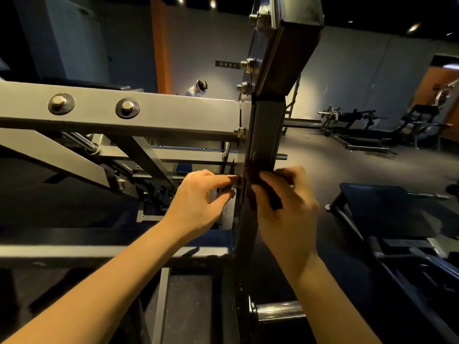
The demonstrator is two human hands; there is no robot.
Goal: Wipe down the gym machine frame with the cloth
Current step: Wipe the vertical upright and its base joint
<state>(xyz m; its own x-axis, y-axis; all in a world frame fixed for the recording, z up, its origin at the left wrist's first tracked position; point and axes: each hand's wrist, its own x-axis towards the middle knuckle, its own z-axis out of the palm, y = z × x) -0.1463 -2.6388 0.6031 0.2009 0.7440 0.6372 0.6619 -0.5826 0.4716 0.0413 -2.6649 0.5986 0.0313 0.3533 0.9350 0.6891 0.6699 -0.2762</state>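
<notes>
A dark upright post of the gym machine frame rises through the middle of the view. A grey horizontal beam with large bolts joins it from the left. My right hand grips a dark cloth and presses it against the post's front face at mid height. My left hand reaches in from the left, its fingertips touching the post's left edge near a small bolt. The cloth is mostly hidden under my right fingers.
A chrome weight peg sticks out low on the post. A dark padded platform stands to the right. More gym machines line the far wall, and a person is bent over behind the beam.
</notes>
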